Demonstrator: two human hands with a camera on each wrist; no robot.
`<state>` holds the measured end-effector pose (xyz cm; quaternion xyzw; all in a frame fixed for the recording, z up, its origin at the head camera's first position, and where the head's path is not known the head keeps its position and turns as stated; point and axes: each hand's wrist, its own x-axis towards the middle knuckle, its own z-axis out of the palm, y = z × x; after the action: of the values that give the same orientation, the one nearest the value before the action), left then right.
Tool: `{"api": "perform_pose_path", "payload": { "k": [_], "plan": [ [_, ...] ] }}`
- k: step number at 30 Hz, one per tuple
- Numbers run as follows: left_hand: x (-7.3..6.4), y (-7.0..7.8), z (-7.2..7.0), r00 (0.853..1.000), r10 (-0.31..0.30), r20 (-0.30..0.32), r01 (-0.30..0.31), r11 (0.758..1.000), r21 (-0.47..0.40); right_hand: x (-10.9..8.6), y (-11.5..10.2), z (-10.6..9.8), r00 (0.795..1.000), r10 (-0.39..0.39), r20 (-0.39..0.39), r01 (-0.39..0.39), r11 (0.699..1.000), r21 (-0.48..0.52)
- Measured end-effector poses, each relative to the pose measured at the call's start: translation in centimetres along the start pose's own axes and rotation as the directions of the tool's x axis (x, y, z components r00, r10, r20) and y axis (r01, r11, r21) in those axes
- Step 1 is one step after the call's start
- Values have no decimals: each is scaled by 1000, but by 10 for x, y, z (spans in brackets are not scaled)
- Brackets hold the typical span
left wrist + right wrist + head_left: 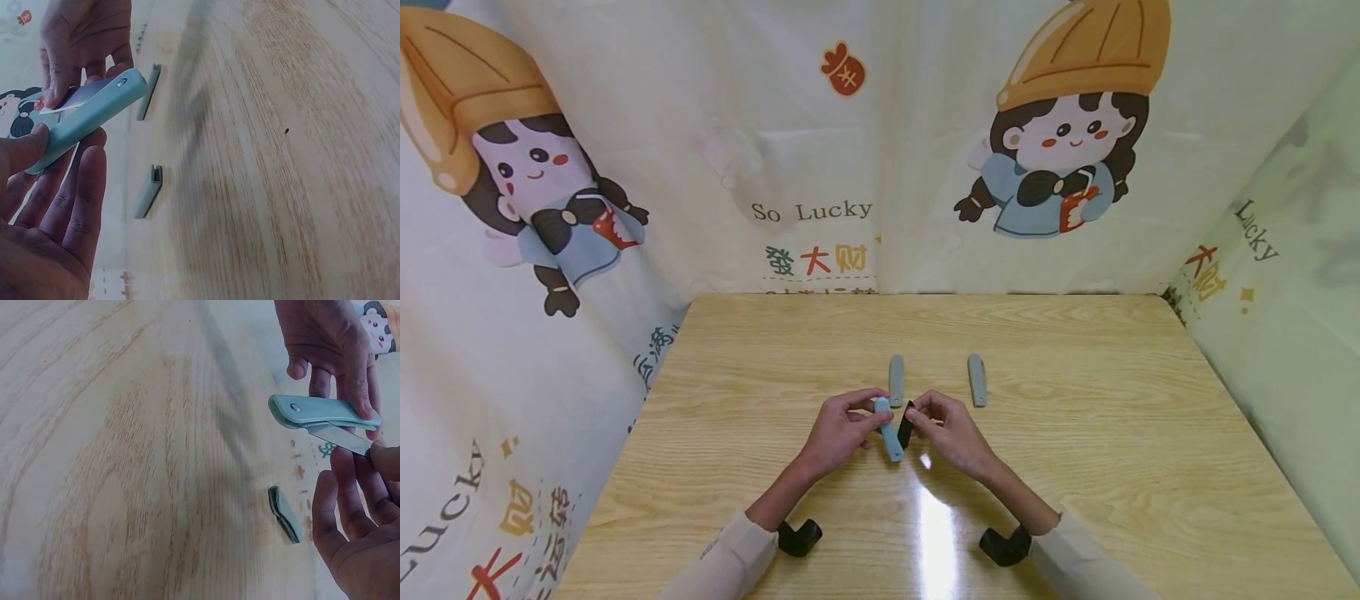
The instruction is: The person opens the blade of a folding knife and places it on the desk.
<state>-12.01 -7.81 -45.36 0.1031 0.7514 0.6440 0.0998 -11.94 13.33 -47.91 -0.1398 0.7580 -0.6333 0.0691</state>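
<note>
A folding knife with a light blue handle [887, 429] is held above the table, its blade [340, 437] partly swung out. My left hand [841, 429] grips the handle between thumb and fingers, near the end away from the pivot screw [122, 82]. With thumb and fingertips, my right hand [951, 433] pinches the blade close to its tip, which the thumb partly covers in the right wrist view. Blade and handle meet in a narrow V in the head view, where the blade looks dark.
Two more folded knives with grey-green handles lie beyond the hands, one in the middle [897, 377] and one to its right [977, 380]. The wooden table [737, 350] ends at a patterned cloth backdrop [925, 167]. Black wrist mounts [801, 538] sit at both sleeves.
</note>
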Motion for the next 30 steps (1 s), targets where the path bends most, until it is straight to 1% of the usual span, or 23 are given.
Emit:
{"api": "perform_pose_path", "payload": {
  "k": [4,7,12,16,22,27,30],
  "plan": [
    [4,-16,-1,1000,-6,-20,6,1000,-2,-1,0,-1,1000,17,-10,-17,1000,9],
    [5,-21,-2,1000,-5,-20,5,1000,-16,-3,-1,-2,999,30,-31,-30,999,17],
    [5,-21,-4,1000,10,-10,-11,999,-51,-4,0,-2,996,46,-75,-43,998,50],
    [5,-22,-6,1000,11,-23,-13,995,-100,-5,2,-2,993,38,-108,-30,997,76],
    [5,-23,-5,998,-19,-55,9,984,-175,-7,2,-2,989,38,-146,-24,995,97],
    [4,-23,-5,997,-40,-70,23,974,-225,-7,2,-2,985,54,-166,-35,993,111],
    [4,-22,-4,994,-49,-93,25,969,-244,-8,3,-3,982,54,-180,-34,993,112]
  ]
}}
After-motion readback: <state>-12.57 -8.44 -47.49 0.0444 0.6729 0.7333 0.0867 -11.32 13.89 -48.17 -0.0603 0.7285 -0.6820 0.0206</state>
